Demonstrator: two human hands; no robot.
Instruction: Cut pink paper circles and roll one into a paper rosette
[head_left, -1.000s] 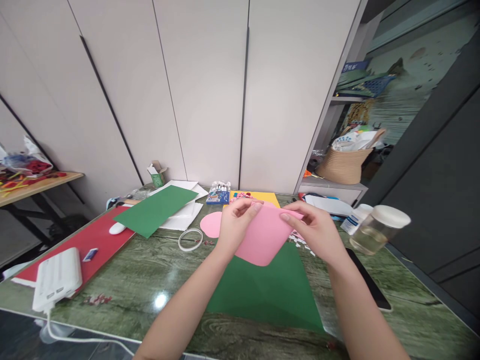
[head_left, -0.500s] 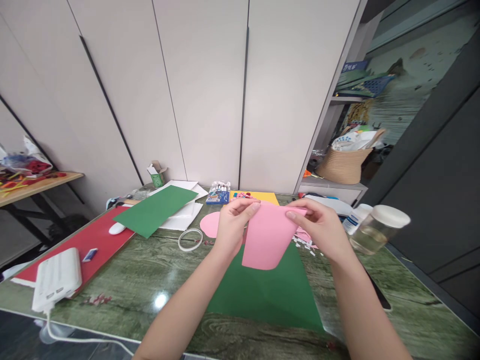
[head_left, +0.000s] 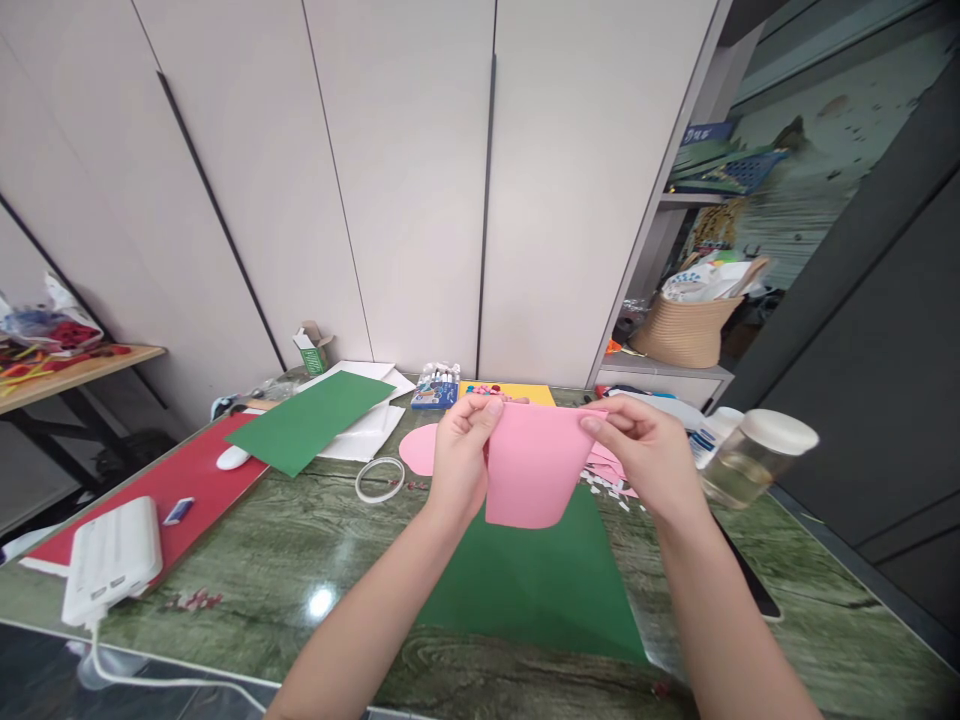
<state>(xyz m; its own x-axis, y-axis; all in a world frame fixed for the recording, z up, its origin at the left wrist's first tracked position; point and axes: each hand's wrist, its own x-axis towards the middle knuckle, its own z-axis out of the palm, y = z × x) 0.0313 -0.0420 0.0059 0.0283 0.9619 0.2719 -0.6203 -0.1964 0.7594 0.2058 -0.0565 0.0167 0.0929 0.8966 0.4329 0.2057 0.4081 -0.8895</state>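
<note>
A piece of pink paper (head_left: 536,470) hangs between my two hands, held up above a green sheet (head_left: 540,590) that lies on the table. My left hand (head_left: 466,455) pinches its upper left corner between thumb and fingers. At the upper right corner my right hand (head_left: 637,445) grips it the same way. The lower edge of the pink paper hangs free and its lower right corner is rounded. Behind my left hand lies a pink round piece of paper (head_left: 418,449), partly covered by the hand. Pink paper scraps (head_left: 606,464) lie beyond my right hand.
A roll of tape (head_left: 379,480) lies left of my hands. Further left are another green sheet (head_left: 311,420), a red sheet (head_left: 206,480) and a white power bank (head_left: 116,560) with a cable. A lidded clear jar (head_left: 761,455) stands on the right. Cabinets (head_left: 405,180) back the table.
My hands have moved slightly apart, the left one a little to the left. The pink paper's top edge is straighter, and its lower edge has risen slightly.
</note>
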